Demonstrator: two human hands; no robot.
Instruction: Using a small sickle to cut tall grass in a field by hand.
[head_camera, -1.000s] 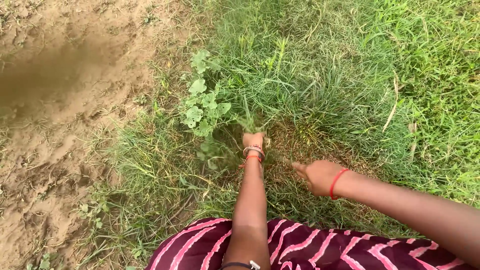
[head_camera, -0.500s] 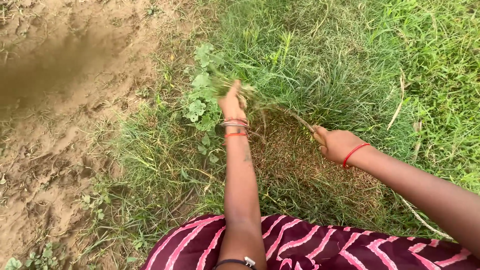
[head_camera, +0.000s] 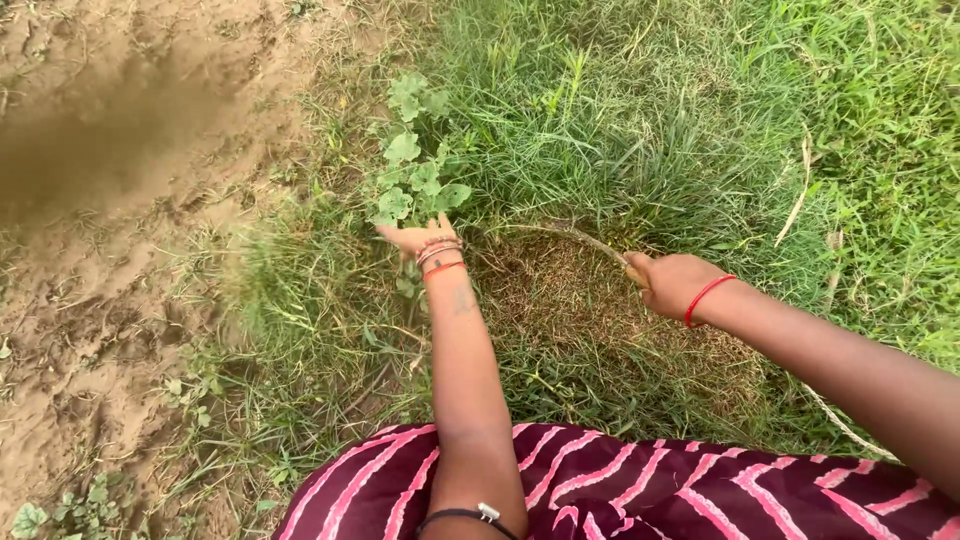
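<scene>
Left hand (head_camera: 415, 238): fingers spread loose, empty, beside the broad-leaved weed (head_camera: 415, 175).
Right hand (head_camera: 672, 283): fingers wrapped round the sickle (head_camera: 560, 232) handle.
Cut: bare brown patch (head_camera: 600, 320) between the hands.
Left: tall grass (head_camera: 640, 140) standing beyond the blade.

Left hand (head_camera: 415, 238) is out flat at about 11 o'clock, fingers spread right under a broad-leafed weed (head_camera: 415, 170) in the grass (head_camera: 640, 130). Right hand (head_camera: 672, 284) sits off at 1 o'clock, wrapped tight round a thin curved sickle (head_camera: 560, 232) arcing over a cut brown patch (head_camera: 590, 320). Bare soil (head_camera: 120, 200) fills 9 o'clock.
</scene>
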